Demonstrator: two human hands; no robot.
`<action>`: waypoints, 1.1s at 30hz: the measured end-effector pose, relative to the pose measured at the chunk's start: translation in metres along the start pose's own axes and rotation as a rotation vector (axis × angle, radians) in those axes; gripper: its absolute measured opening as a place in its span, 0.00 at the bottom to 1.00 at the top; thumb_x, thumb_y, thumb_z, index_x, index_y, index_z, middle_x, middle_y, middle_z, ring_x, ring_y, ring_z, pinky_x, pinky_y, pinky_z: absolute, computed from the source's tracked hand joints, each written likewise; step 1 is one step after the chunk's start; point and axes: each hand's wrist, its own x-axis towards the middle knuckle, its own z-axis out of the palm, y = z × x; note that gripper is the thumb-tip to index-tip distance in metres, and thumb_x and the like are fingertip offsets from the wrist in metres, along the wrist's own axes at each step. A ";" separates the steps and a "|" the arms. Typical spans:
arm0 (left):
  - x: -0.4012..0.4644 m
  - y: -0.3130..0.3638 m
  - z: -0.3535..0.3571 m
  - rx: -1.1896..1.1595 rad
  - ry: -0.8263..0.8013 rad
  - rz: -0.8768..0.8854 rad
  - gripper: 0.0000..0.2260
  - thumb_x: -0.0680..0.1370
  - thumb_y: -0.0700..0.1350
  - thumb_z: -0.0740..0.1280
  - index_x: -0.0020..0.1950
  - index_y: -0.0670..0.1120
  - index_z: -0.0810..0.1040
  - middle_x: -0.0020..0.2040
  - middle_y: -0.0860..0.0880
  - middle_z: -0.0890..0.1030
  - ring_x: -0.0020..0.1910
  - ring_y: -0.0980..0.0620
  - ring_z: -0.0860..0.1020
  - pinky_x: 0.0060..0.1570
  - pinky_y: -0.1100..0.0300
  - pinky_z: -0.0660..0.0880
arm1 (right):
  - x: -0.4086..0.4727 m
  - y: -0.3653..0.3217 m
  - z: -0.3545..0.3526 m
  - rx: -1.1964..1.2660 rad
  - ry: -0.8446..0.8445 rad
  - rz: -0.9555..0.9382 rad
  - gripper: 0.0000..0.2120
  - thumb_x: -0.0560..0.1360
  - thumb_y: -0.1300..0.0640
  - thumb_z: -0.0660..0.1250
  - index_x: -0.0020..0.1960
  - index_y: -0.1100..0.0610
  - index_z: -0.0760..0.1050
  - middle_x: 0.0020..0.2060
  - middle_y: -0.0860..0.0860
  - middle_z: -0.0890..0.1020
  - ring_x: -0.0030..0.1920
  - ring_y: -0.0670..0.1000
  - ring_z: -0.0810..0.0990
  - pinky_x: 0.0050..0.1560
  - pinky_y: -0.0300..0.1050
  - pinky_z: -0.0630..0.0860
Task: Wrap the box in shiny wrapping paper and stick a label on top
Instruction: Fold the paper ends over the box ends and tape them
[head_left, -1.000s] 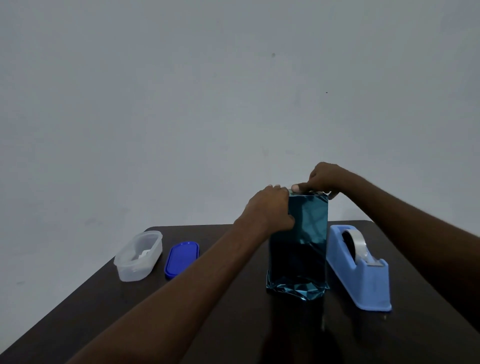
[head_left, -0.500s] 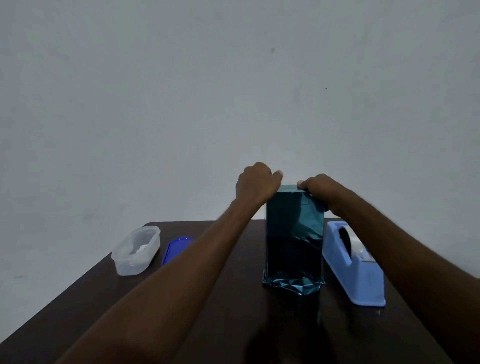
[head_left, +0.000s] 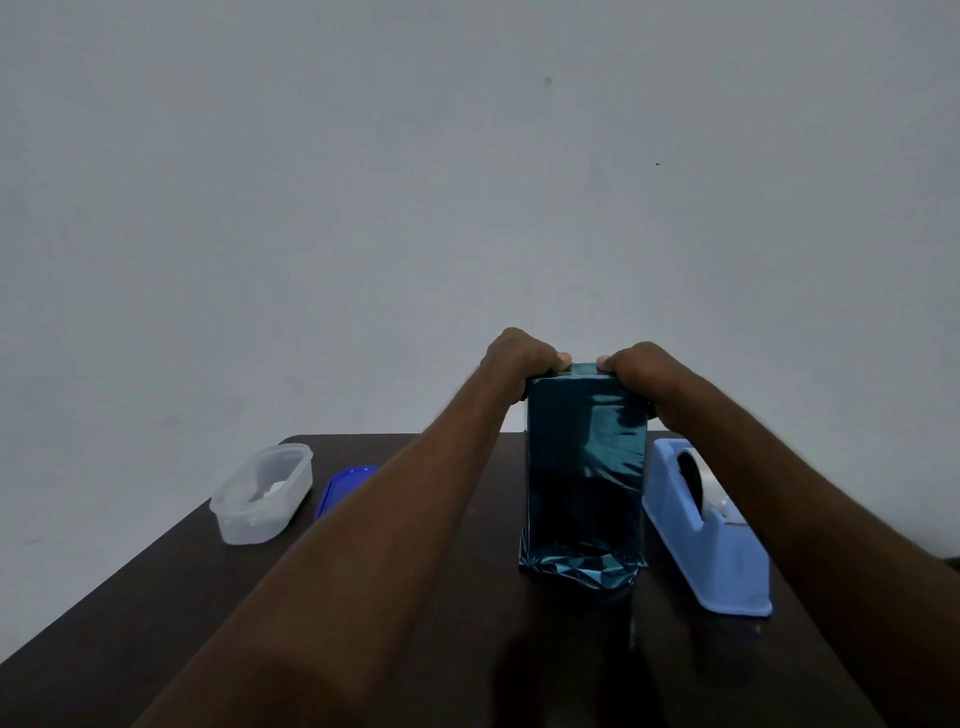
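Two of our hands meet at the top of the box (head_left: 584, 467), which stands upright in teal shiny wrapping paper near the middle of the dark table (head_left: 156, 597). Our left hand (head_left: 514, 364) curls over its upper left corner and our right hand (head_left: 636, 369) over the upper right, fingers gripping the paper there; crumpled foil flares at the base. Just beside the box on the right sits a blue tape dispenser (head_left: 701, 540), leaving little room. Leftward, well apart, lie a clear container (head_left: 262, 493) and blue lid (head_left: 343, 486) near the table's far edge.
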 end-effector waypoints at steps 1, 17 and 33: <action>-0.003 0.000 -0.001 0.011 -0.003 0.007 0.14 0.71 0.46 0.76 0.52 0.39 0.82 0.49 0.41 0.84 0.43 0.45 0.83 0.47 0.54 0.81 | 0.002 0.001 0.000 0.001 -0.001 -0.009 0.11 0.80 0.59 0.62 0.39 0.61 0.71 0.37 0.58 0.74 0.33 0.52 0.71 0.31 0.43 0.67; -0.073 -0.066 0.004 -0.069 0.016 0.456 0.30 0.79 0.65 0.55 0.76 0.50 0.60 0.67 0.51 0.72 0.61 0.52 0.73 0.58 0.61 0.72 | -0.054 0.063 0.049 -0.006 0.561 -0.400 0.23 0.82 0.39 0.51 0.53 0.59 0.69 0.36 0.52 0.75 0.38 0.55 0.73 0.40 0.47 0.65; -0.055 -0.108 -0.013 0.198 -0.008 0.280 0.26 0.71 0.66 0.69 0.51 0.44 0.83 0.47 0.46 0.84 0.45 0.49 0.82 0.48 0.53 0.79 | -0.049 0.085 0.043 -0.073 0.217 -0.150 0.23 0.78 0.44 0.65 0.60 0.62 0.68 0.55 0.60 0.80 0.55 0.60 0.79 0.53 0.53 0.76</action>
